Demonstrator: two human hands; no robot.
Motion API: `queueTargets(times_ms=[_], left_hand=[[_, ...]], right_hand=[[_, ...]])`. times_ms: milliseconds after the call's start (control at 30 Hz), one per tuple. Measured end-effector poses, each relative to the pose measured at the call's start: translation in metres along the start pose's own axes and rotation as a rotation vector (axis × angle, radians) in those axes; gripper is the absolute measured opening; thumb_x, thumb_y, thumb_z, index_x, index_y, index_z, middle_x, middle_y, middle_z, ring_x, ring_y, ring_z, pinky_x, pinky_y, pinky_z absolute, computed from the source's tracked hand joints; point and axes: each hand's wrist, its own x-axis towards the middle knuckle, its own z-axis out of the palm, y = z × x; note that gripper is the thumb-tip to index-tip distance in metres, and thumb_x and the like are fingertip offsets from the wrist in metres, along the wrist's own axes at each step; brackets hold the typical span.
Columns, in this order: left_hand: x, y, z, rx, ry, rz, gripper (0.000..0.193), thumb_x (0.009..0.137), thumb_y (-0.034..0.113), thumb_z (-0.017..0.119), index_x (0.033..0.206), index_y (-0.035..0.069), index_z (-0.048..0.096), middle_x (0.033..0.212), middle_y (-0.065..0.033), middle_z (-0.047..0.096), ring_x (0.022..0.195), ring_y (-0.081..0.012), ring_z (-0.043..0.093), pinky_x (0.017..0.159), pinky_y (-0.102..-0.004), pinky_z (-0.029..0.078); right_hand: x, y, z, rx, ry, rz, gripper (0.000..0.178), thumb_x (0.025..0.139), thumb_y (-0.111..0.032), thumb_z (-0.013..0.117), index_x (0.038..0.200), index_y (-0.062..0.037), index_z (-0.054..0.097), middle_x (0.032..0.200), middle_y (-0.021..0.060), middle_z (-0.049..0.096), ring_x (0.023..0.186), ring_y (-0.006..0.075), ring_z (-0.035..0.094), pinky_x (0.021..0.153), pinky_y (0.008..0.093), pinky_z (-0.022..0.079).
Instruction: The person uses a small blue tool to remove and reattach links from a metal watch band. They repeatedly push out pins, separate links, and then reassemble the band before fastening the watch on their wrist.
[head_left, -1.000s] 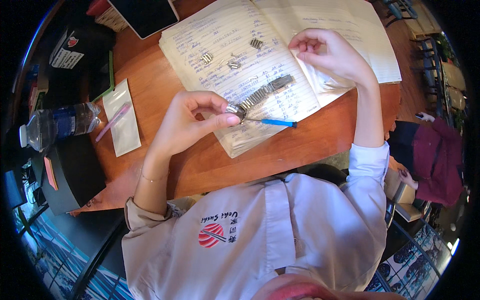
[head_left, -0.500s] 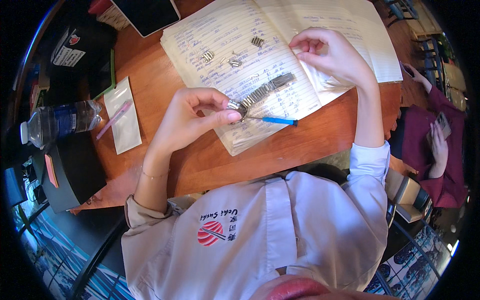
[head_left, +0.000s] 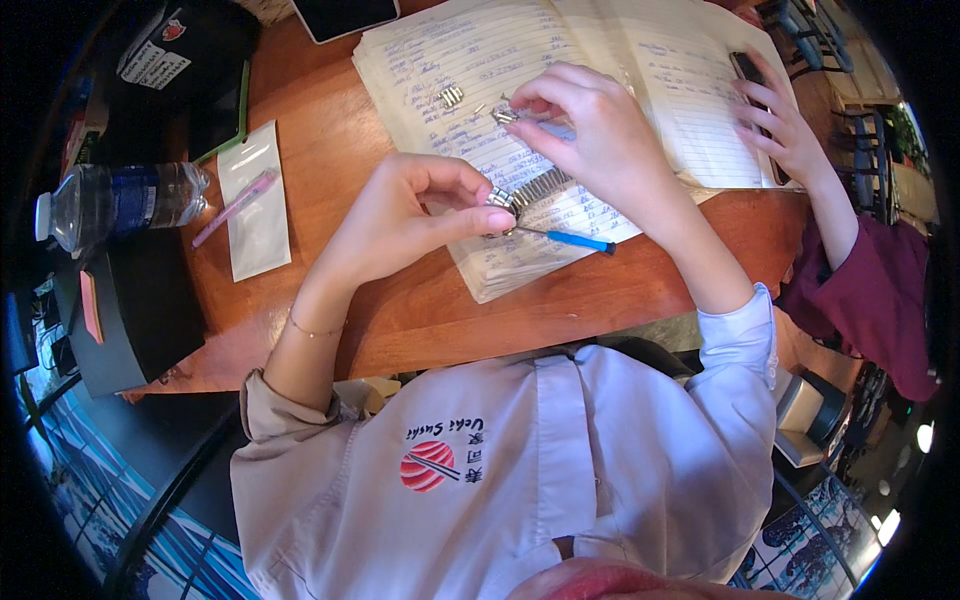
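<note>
My left hand point(head_left: 420, 205) pinches one end of a silver metal watch point(head_left: 543, 187) between thumb and forefinger. Its link bracelet lies across an open lined notebook point(head_left: 500, 270), the far end hidden behind my right hand point(head_left: 600, 130). That hand reaches over the left page, fingertips closed at a small silver bracelet link point(head_left: 504, 116). A thin loose pin point(head_left: 480, 108) lies beside them, and a short cluster of links point(head_left: 452, 96) rests further left on the page. A small blue-handled screwdriver point(head_left: 580, 242) lies just below the bracelet, its tip by my left fingertips.
A water bottle point(head_left: 125, 207) lies on its side at the left, near a pink pen point(head_left: 235, 208) on a white packet point(head_left: 262, 235). At the back is a tablet point(head_left: 345, 12). On the right, another person's hand point(head_left: 780, 125) rests on a dark phone point(head_left: 755, 75).
My right hand has moved left and down from the page fold to the loose links. My left hand keeps its hold. The other person's hand now reaches onto the notebook's right edge with a phone.
</note>
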Motion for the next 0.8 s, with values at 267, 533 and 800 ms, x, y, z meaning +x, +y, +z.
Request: queueTargets(times_ms=[267,533,800], left_hand=[[0.0,-0.001,0.003,-0.038,0.018,0.03,0.02,0.075,0.014,0.075,0.08,-0.001,0.064,0.075,0.0004,0.06,0.072,-0.0044,0.054,0.066,-0.0198,0.046],[-0.002,-0.003,0.006,-0.021,0.048,0.032,0.015,0.075,0.008,0.073,0.083,-0.002,0.064,0.079,-0.0007,0.062,0.073,-0.0059,0.056,0.067,-0.0203,0.046],[-0.003,-0.001,0.009,0.113,0.065,0.079,0.017,0.078,0.009,0.07,0.088,-0.002,0.063,0.082,-0.0039,0.064,0.076,-0.0082,0.059,0.07,-0.0207,0.047]], right_hand=[[0.0,-0.003,0.01,-0.016,0.003,0.013,0.013,0.077,-0.011,0.065,0.082,0.0,0.059,0.076,0.0094,0.055,0.077,0.0215,0.06,0.068,0.0319,0.049],[-0.012,-0.015,-0.013,0.369,-0.032,0.137,0.009,0.078,-0.007,0.065,0.081,-0.0004,0.06,0.08,0.0065,0.063,0.073,0.0156,0.061,0.066,0.0262,0.048],[-0.021,-0.019,-0.022,0.837,-0.262,0.308,0.011,0.084,-0.002,0.058,0.093,0.0024,0.063,0.085,0.0042,0.063,0.079,0.0103,0.059,0.075,0.024,0.048]])
